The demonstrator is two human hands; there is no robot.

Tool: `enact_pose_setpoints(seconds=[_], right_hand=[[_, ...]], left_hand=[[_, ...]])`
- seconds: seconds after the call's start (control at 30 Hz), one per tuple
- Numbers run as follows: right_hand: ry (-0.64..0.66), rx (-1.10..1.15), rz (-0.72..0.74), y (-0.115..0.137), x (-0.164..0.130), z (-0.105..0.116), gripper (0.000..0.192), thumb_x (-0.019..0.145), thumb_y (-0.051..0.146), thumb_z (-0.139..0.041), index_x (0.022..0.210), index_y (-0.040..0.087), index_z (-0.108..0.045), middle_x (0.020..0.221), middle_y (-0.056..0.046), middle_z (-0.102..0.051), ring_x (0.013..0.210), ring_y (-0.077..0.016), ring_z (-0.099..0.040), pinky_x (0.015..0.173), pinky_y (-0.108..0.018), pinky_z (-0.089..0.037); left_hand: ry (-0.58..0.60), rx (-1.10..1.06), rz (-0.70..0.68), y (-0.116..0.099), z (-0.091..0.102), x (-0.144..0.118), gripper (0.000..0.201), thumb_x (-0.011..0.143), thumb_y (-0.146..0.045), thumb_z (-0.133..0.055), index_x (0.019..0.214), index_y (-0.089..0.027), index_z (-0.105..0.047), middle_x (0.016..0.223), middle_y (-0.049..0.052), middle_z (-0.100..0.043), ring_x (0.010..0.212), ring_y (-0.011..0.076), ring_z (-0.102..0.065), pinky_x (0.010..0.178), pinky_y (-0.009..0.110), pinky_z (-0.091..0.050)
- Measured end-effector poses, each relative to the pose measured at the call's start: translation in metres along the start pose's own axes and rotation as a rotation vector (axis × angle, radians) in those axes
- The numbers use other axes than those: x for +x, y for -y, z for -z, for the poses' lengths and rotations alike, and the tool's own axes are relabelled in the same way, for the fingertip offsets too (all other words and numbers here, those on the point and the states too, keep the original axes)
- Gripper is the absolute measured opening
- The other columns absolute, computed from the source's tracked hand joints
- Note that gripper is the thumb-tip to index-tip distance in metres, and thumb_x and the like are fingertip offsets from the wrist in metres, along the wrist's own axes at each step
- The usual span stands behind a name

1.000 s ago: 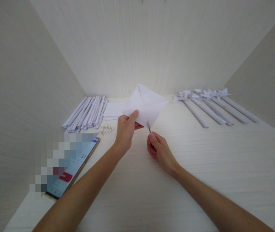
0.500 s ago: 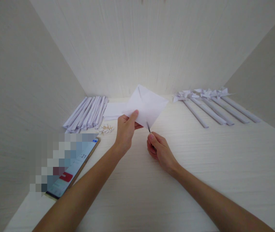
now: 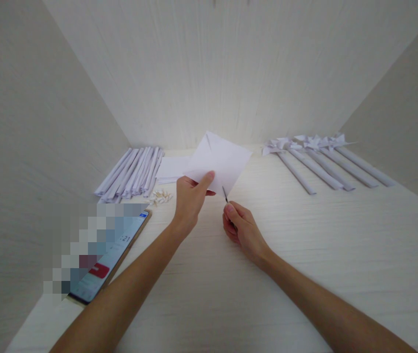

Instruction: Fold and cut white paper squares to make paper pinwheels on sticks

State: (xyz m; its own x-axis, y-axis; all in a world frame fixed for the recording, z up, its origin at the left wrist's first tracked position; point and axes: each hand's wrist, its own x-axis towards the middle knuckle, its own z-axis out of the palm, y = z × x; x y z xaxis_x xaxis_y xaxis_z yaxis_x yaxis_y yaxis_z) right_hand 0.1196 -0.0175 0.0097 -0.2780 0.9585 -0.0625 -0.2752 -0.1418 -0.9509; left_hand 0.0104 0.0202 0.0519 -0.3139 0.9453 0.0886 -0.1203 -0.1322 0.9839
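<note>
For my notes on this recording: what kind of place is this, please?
Probably a small paper-craft work table enclosed by plain pale panels. Signs: rolled paper sticks, finished paper pinwheels, and the left hand holding a folded sheet.

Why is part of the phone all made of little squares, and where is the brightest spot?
Head view: the phone screen's left part is hidden by blocky pixelation. The brightest glow lies on the back wall behind the folded white paper that the left hand holds. Straight edges bend near the corners.
</note>
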Motion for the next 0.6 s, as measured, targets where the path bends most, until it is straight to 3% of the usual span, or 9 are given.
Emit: enact_pose_setpoints(seconds=[0.17,0.33,0.6], right_hand=[[0.002,0.008,-0.002,-0.0002,0.0003,-0.0006,0.040,0.075,0.051,-0.050,0.055,0.020,-0.035,0.039,0.011,-0.030,0.031,-0.0016,-0.021,0.030,-0.017,-0.014],[0.001,0.009,-0.010,0.0004,-0.0002,-0.0017,0.040,0.075,0.051,-0.050,0.055,0.020,-0.034,0.039,0.011,-0.030,0.030,-0.0016,-0.021,0.029,-0.017,-0.014],[-0.002,0.041,-0.012,0.0011,0.0005,-0.0011,0.039,0.072,0.052,-0.052,0.057,0.020,-0.035,0.038,0.011,-0.030,0.030,-0.0015,-0.021,0.029,-0.016,-0.013]], left_hand=[[0.001,0.014,-0.023,0.0005,0.0007,0.0006,0.027,0.055,-0.035,-0.069,0.065,-0.011,-0.063,0.060,0.003,-0.064,0.047,0.0095,-0.054,0.038,0.018,-0.042],[0.047,0.021,-0.034,0.0030,0.0012,0.0025,0.025,0.059,-0.034,-0.068,0.058,-0.011,-0.060,0.049,0.000,-0.058,0.041,0.0089,-0.051,0.038,0.019,-0.043],[0.106,0.095,-0.093,0.0064,0.0033,0.0037,0.025,0.063,-0.036,-0.065,0.057,-0.012,-0.060,0.047,0.000,-0.058,0.041,0.0098,-0.053,0.040,0.019,-0.043]])
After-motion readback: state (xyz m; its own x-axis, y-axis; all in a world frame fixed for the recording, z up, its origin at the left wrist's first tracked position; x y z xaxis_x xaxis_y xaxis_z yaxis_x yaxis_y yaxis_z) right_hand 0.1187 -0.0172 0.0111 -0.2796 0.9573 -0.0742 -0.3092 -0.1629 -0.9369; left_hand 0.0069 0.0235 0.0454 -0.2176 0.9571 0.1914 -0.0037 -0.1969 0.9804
